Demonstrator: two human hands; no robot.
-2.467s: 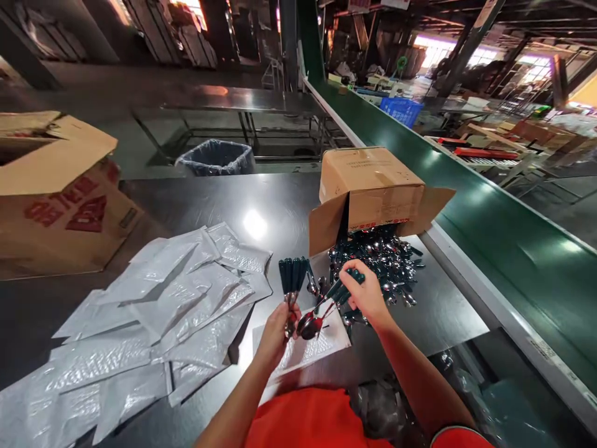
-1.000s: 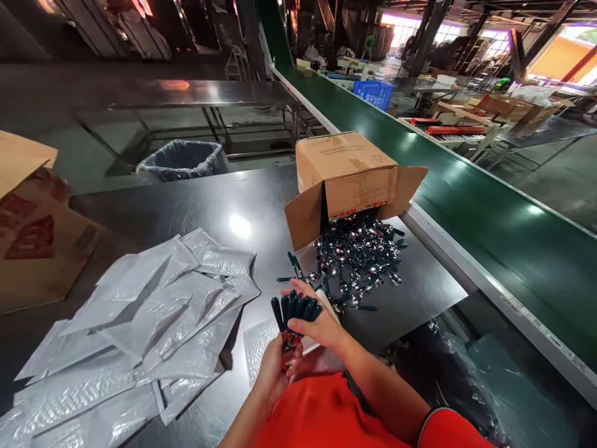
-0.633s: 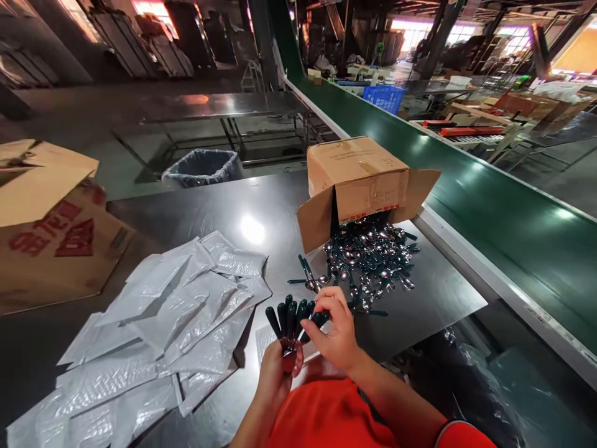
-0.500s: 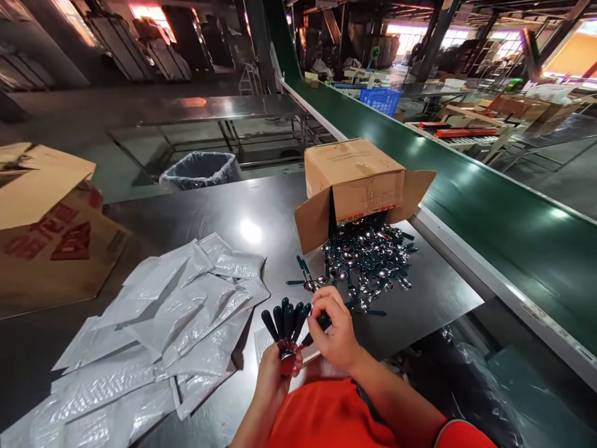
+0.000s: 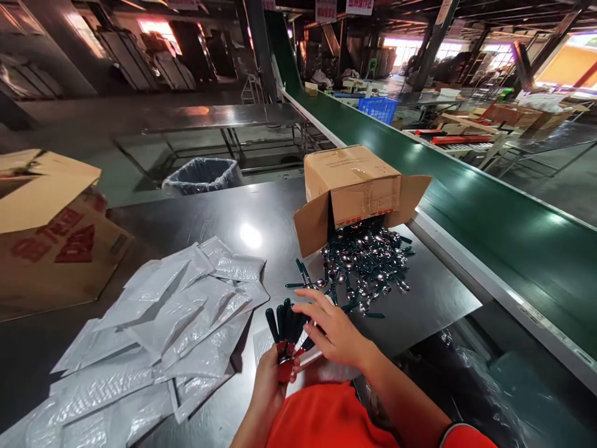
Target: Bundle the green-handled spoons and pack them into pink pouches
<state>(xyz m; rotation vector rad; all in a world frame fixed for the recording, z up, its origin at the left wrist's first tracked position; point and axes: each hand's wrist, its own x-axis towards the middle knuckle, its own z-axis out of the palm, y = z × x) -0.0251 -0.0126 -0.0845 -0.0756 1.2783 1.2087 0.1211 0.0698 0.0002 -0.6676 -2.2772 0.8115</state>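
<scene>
My left hand [image 5: 270, 376] is wrapped round the metal ends of several dark-handled spoons [image 5: 281, 320], whose handles fan upward. Over the right side of that bunch is my right hand [image 5: 332, 330], palm down, its fingers spread and touching or nearly touching the handles. Beyond it lies a loose pile of spoons [image 5: 368, 261] with dark green handles, spilling from an open cardboard box [image 5: 366, 196] tipped on its side. To the left, grey-white padded envelopes [image 5: 186, 317] overlap in a heap on the metal table [image 5: 275, 211].
A large open carton [image 5: 56, 249] stands at the left. Past the far table edge is a lined bin [image 5: 203, 177]. The green conveyor belt [image 5: 466, 180] runs along the right, and plastic bags [image 5: 517, 386] lie low at the right.
My right hand has opened from a pinch beside the handles and moved slightly left over them. My left hand keeps its hold on the bunch. The view has tilted slightly upward.
</scene>
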